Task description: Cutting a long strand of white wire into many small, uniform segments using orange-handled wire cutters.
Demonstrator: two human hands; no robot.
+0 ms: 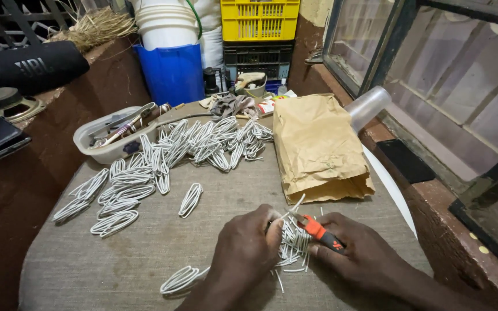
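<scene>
A: Head view: where is the wire bundle (293, 242) kept?

B: Between both hands, low on the table (145, 253). It is gripped by the left hand (248, 245); orange-handled pliers (317, 230), clasped in the right hand (359, 253), are angled up-left, nose at the bundle's top.

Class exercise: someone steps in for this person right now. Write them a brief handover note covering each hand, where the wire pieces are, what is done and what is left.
Left hand: grips a bundle of white wire pieces.
Right hand: holds an orange-handled cutter at that bundle.
Done: many oval white wire coils lie across the grey cloth, one more coil beside the left hand.
Left: the bundle in hand, with short offcuts scattered around it.
Nearby: brown paper bag, plastic tray of tools.
</scene>
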